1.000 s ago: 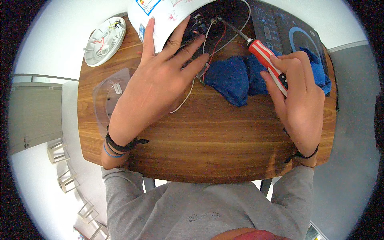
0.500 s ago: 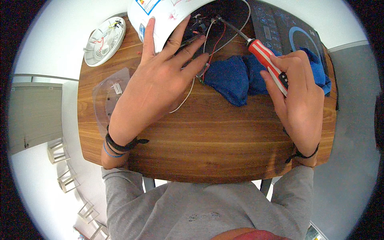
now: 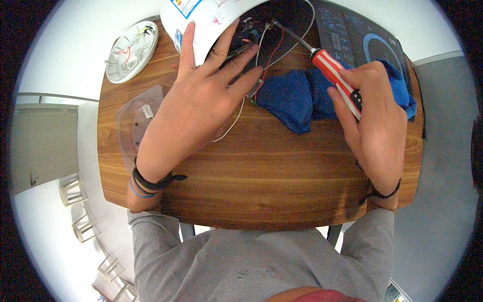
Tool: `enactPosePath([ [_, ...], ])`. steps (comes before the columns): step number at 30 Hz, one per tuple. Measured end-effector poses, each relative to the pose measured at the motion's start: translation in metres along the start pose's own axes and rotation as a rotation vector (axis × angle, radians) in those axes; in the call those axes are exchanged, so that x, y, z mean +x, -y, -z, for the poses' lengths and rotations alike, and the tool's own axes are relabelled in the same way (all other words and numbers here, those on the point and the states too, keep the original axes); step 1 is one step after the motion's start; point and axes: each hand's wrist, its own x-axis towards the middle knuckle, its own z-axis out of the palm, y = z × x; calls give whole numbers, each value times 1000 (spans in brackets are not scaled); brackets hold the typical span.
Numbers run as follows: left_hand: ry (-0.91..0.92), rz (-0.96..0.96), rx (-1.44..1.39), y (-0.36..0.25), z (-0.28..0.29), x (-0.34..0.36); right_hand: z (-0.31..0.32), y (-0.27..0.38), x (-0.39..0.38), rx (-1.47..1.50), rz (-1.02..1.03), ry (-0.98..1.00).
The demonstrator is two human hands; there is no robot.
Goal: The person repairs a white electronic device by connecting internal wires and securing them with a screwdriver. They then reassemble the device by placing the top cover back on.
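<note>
A white appliance housing point(image 3: 206, 22) with a flower print lies tipped at the far edge, its dark hollow inside facing me. My left hand point(image 3: 198, 100) rests against its rim, fingers spread, one on the outer wall and others over the opening. In my right hand point(image 3: 380, 113) is a screwdriver point(image 3: 329, 70) with a red and white striped handle. Its shaft points left into the housing, among wires; the exact contact of the tip is too dark to tell. A red wire point(image 3: 274, 53) and a white wire point(image 3: 236, 121) run out of the opening.
A blue cloth point(image 3: 287, 100) lies bunched under the screwdriver. Behind it sits a black induction cooktop point(image 3: 347, 35). At the left are a round white plastic base point(image 3: 118, 70) with wires and a clear plastic piece point(image 3: 138, 108), all on the wooden table point(image 3: 271, 181).
My right hand has shifted very slightly on the screwdriver handle. The left hand and the housing stay where they were.
</note>
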Motion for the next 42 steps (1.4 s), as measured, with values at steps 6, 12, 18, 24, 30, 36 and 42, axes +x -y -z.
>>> enactPosePath([
  [6, 19, -34, 12, 1, 6, -1, -3, -8, 6, -47, 53, -25],
  [12, 6, -37, -158, 5, 19, 5, 15, -9, 2, 68, -91, 104],
  [18, -8, -131, -300, 17, 34, -3, 30, -10, 1, 164, 71, 381],
  [24, 91, -256, -324, -8, 72, -35, 25, -22, 11, 187, 267, 738],
  [30, 204, 170, -407, -19, 83, -103, -14, -9, 3, 213, 273, 811],
  [36, 192, 545, -255, 24, 79, -149, -37, 1, 3, 153, 274, 816],
  [42, 392, 526, -270, 74, 59, -175, -57, 9, 17, 99, 311, 798],
])
